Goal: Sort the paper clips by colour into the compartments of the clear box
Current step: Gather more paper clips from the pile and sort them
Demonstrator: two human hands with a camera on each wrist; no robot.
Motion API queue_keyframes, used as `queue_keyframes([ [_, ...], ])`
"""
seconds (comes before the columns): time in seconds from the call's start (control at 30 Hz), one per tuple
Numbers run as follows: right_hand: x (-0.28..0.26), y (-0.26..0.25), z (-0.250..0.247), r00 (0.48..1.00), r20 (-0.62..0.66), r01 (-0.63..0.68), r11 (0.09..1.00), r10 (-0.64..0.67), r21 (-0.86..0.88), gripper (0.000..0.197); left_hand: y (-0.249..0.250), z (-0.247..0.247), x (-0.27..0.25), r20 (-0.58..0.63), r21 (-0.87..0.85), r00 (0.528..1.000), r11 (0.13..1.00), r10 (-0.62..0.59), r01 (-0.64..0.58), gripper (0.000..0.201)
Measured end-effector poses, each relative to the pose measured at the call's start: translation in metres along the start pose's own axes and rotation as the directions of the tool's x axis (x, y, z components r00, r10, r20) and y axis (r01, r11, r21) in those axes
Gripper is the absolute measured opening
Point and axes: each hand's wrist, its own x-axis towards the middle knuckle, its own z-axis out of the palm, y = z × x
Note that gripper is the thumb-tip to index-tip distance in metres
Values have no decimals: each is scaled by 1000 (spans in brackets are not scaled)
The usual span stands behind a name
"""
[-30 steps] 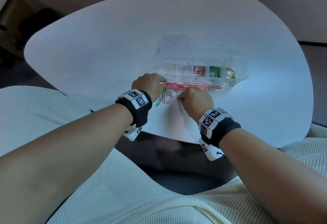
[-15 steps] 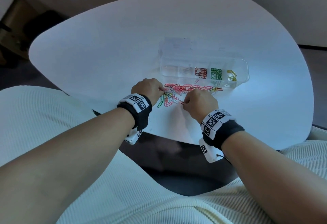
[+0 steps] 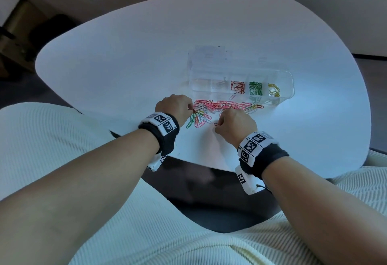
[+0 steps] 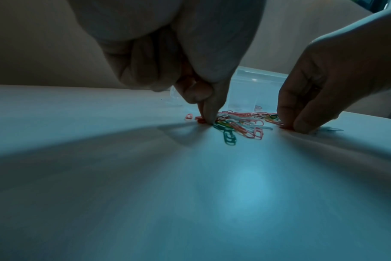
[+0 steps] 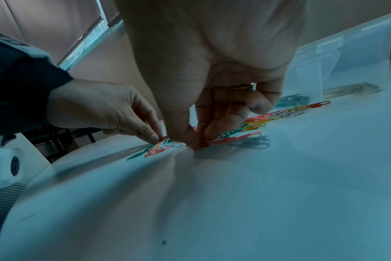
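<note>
A clear compartment box [image 3: 290, 80] lies open on the white table [image 3: 125, 59]. It holds red clips [image 3: 237, 87], green clips [image 3: 256, 88] and yellow clips [image 3: 274, 90] in separate compartments. A mixed pile of paper clips [image 3: 222, 105], mostly pink, lies just in front of it. My left hand [image 3: 192, 109] pinches a red clip [image 4: 199, 120] at the pile's left end, fingertips [image 4: 209, 116] down on the table. My right hand [image 3: 217, 124] pinches another red clip [image 3: 216, 124] at the pile's near edge, thumb and fingers [image 5: 190, 139] pressed together.
The box's clear lid [image 3: 209, 53] lies flat behind it. Its two left compartments [image 3: 202, 83] look nearly empty. The table's near edge [image 3: 188, 161] runs just under my wrists. Dark furniture [image 3: 18, 34] stands at the far left.
My right hand has drawn slightly toward me, out of the pile, with a red clip. The left hand has stayed at the pile's left end.
</note>
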Motion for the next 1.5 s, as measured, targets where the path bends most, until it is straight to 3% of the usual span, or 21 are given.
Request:
queue_keyframes([
  [0.17, -1, 1, 1, 999, 39, -27, 1000, 28, -14, 17, 3, 0, -2, 4, 31, 1000, 999, 13, -13, 19],
  [0.4, -7, 3, 1, 999, -45, -17, 1000, 16, -18, 17, 6, 2, -3, -8, 77, 999, 997, 31, -31, 19],
  [0.5, -1, 10, -11, 995, -80, -44, 967, 66, 251, 22, 7, 3, -2, -7, 88, 999, 996, 33, -32, 19],
  [0.57, 4, 17, -21, 997, -3, -68, 905, 77, 421, 22, 6, 3, -1, -1, 82, 1000, 996, 25, -25, 19],
  [0.6, 6, 22, -24, 994, 65, -114, 840, 93, 531, 19, 5, 3, 0, 2, 78, 1000, 997, 22, -22, 19],
  [0.63, 7, 26, -26, 983, 145, -183, 701, 113, 689, 18, 5, 3, 0, 6, 74, 1000, 997, 19, -20, 19],
  [0.7, 6, 34, -27, 951, 291, -308, 275, 102, 911, 17, 6, 2, -1, 15, 66, 1000, 998, 15, -16, 19],
  [0.73, 4, 37, -29, 940, 333, -339, 137, 68, 931, 16, 6, 1, -1, 23, 64, 1000, 998, 13, -14, 19],
  [0.8, 1, 40, -33, 937, 350, -350, 3, 0, 937, 11, 7, 0, 0, 38, 71, 999, 997, 10, -13, 19],
  [0.9, 3, 43, -35, 940, 341, -340, -74, 3, 937, 17, 8, 0, 3, 51, 93, 999, 996, 14, -19, 18],
  [0.97, 9, 42, -32, 946, 319, -320, 7, 54, 948, 27, 9, 0, 3, 60, 107, 998, 994, 17, -24, 17],
  [1.0, 12, 41, -31, 957, 272, -284, 141, 102, 948, 30, 10, 0, 2, 64, 108, 998, 994, 18, -25, 17],
  [1.03, 14, 40, -29, 970, 188, -231, 359, 151, 904, 29, 10, 0, 1, 67, 104, 998, 994, 19, -26, 17],
  [1.07, 17, 39, -25, 981, 75, -168, 597, 177, 785, 25, 11, -1, 0, 67, 99, 998, 995, 22, -28, 16],
  [1.1, 18, 38, -21, 986, -30, -108, 771, 163, 627, 19, 11, -2, 0, 63, 89, 998, 996, 24, -30, 16],
  [1.13, 19, 37, -17, 987, -87, -74, 859, 136, 507, 16, 11, -3, -2, 55, 72, 998, 997, 26, -30, 16],
  [1.2, 19, 36, -10, 986, -123, -52, 913, 111, 405, 19, 13, -7, -4, 33, -4, 999, 1000, 16, -16, 16],
  [1.3, 17, 31, -8, 985, -136, -53, 943, 102, 329, 20, 18, -13, -8, 32, -253, 999, 967, -6, 14, 24],
  [1.4, 17, 27, -12, 987, -115, -74, 947, 116, 314, 16, 26, -20, -11, 43, -533, 998, 846, 36, -8, 22],
  [1.5, 17, 26, -13, 982, -69, -147, 939, 177, 312, 9, 33, -21, -14, 41, -648, 996, 761, 79, -33, 23],
])
